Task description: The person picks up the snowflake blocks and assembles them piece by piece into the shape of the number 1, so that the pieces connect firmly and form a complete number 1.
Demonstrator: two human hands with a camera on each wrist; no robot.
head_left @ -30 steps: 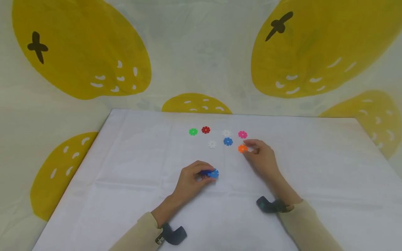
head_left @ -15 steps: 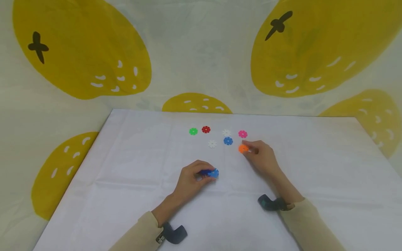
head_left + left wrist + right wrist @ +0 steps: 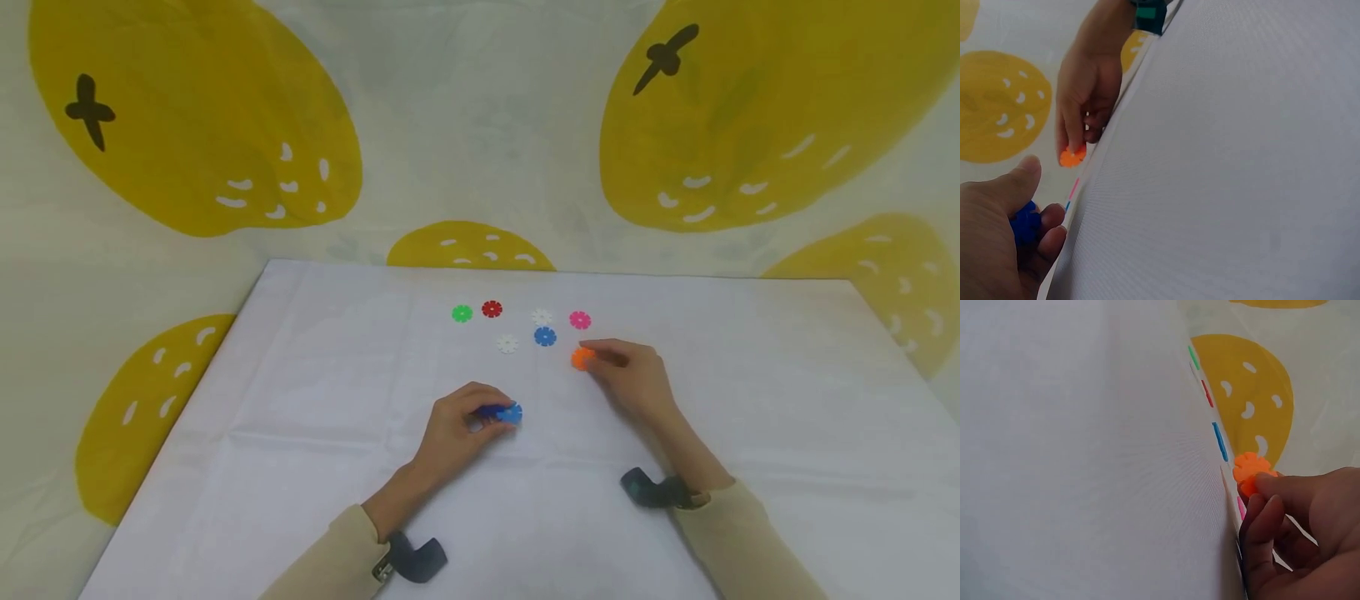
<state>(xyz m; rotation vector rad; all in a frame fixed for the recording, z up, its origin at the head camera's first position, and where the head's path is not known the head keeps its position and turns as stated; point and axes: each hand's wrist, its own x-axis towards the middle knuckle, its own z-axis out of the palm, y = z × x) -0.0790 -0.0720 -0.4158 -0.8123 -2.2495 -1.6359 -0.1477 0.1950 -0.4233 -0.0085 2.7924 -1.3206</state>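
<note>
In the head view my left hand (image 3: pixel 461 425) grips blue notched discs (image 3: pixel 512 413), a dark blue one and a lighter one overlapping between thumb and fingers. The left wrist view shows the dark blue disc (image 3: pixel 1026 224) behind the thumb, partly covered by the hand. My right hand (image 3: pixel 630 375), further forward, pinches an orange notched disc (image 3: pixel 582 358) between thumb and fingertips. That orange disc (image 3: pixel 1252 467) is lifted and tilted in the right wrist view. Nearest to the right hand lie a pink disc (image 3: pixel 580 320) and a loose blue disc (image 3: pixel 545 337).
Two white discs, one at the back (image 3: pixel 542 317) and one nearer (image 3: pixel 507 344), lie flat on the white-covered table (image 3: pixel 300 358). To their left are a red disc (image 3: pixel 492 309) and a green disc (image 3: pixel 462 313). A lemon-patterned cloth (image 3: pixel 480 150) hangs behind.
My right hand has picked the orange disc up and drawn it slightly back to the right. The left hand and its blue discs have stayed in place.
</note>
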